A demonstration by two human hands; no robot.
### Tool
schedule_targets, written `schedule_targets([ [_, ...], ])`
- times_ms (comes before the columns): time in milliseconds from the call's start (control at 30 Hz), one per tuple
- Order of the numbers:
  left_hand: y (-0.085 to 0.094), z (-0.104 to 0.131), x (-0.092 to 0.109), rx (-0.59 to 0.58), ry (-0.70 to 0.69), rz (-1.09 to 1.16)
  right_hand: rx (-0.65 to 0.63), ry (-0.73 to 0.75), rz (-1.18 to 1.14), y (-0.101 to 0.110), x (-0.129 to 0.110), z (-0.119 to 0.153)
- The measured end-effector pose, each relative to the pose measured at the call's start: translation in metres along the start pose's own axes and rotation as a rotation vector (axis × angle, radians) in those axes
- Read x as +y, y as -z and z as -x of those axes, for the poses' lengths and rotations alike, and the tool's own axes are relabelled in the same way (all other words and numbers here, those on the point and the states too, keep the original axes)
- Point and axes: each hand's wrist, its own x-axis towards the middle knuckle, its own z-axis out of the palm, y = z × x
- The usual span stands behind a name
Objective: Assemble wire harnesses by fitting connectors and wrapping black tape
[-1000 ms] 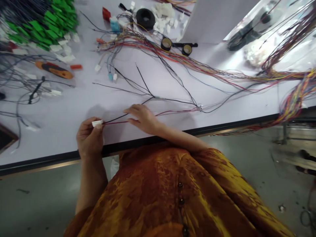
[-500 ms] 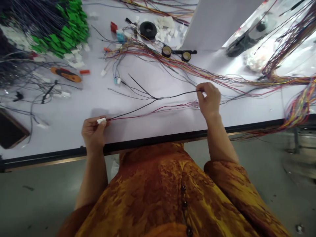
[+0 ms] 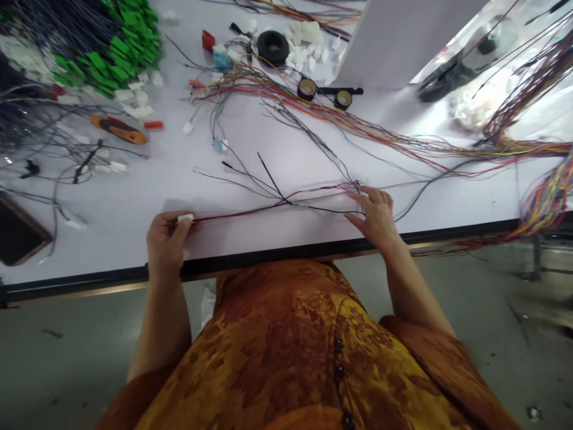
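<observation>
Near the table's front edge, my left hand (image 3: 168,242) pinches a small white connector (image 3: 185,219). Red and black wires (image 3: 233,214) run right from it across the white tabletop. My right hand (image 3: 376,212) has its fingers spread over the right part of these wires, thumb apart from the forefinger, at the end of a black wire (image 3: 326,209). Thin dark branches fan out up and left from a joint in the middle. Small metal terminals (image 3: 358,181) lie just above my right fingertips.
A long multicoloured wire bundle (image 3: 385,138) crosses behind. Green connectors (image 3: 128,48), an orange-handled tool (image 3: 119,129) and a phone-like dark object (image 3: 20,230) lie left. Tape rolls (image 3: 307,89), a black ring (image 3: 273,48) and a grey upright panel (image 3: 403,42) stand farther back.
My right hand has opened from its pinch on the black wire and moved toward the table's front edge. The black wire now lies lower, beside the red wires. My left hand keeps its grip.
</observation>
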Motion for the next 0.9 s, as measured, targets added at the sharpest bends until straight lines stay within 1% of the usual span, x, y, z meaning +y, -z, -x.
schedule_targets([
  [33,-0.002,0.002,0.002,0.017,-0.108,-0.134,0.006,0.044,-0.034,-0.003,-0.011,-0.006],
  [100,-0.011,0.009,0.007,0.01,-0.393,-0.393,-0.004,0.119,-0.101,-0.013,-0.032,-0.022],
  [133,-0.018,0.014,0.009,-0.031,-0.519,-0.479,-0.017,0.145,-0.131,-0.019,-0.041,-0.03],
  [167,-0.025,0.019,0.009,-0.108,-0.601,-0.523,-0.031,0.16,-0.158,-0.024,-0.048,-0.037],
  [200,-0.031,0.024,0.009,-0.2,-0.636,-0.548,-0.043,0.166,-0.182,-0.03,-0.054,-0.043],
  [267,-0.038,0.03,0.004,-0.331,-0.652,-0.619,-0.047,0.166,-0.227,-0.037,-0.061,-0.047],
  [300,-0.038,0.031,0.0,-0.354,-0.651,-0.668,-0.044,0.167,-0.245,-0.039,-0.063,-0.045],
  [367,-0.031,0.031,-0.008,-0.349,-0.659,-0.752,-0.047,0.185,-0.283,-0.039,-0.065,-0.037],
  [433,-0.02,0.029,-0.014,-0.343,-0.681,-0.779,-0.079,0.242,-0.344,-0.036,-0.063,-0.031],
  [500,-0.013,0.027,-0.017,-0.345,-0.706,-0.789,-0.069,0.294,-0.428,-0.028,-0.056,-0.035],
  [533,-0.012,0.026,-0.018,-0.345,-0.716,-0.793,-0.034,0.297,-0.466,-0.024,-0.05,-0.043],
  [600,-0.013,0.026,-0.017,-0.34,-0.724,-0.794,0.084,0.234,-0.493,-0.015,-0.033,-0.067],
  [667,-0.016,0.025,-0.017,-0.336,-0.735,-0.786,0.175,0.106,-0.446,-0.008,-0.013,-0.101],
  [700,-0.018,0.025,-0.017,-0.329,-0.747,-0.777,0.182,0.036,-0.41,-0.007,-0.003,-0.12],
  [767,-0.02,0.025,-0.018,-0.332,-0.78,-0.749,0.141,-0.081,-0.344,-0.008,0.011,-0.155],
  [800,-0.021,0.026,-0.018,-0.339,-0.794,-0.733,0.114,-0.117,-0.319,-0.01,0.014,-0.172],
  [900,-0.02,0.027,-0.019,-0.367,-0.795,-0.714,0.087,-0.131,-0.266,-0.019,0.012,-0.209],
])
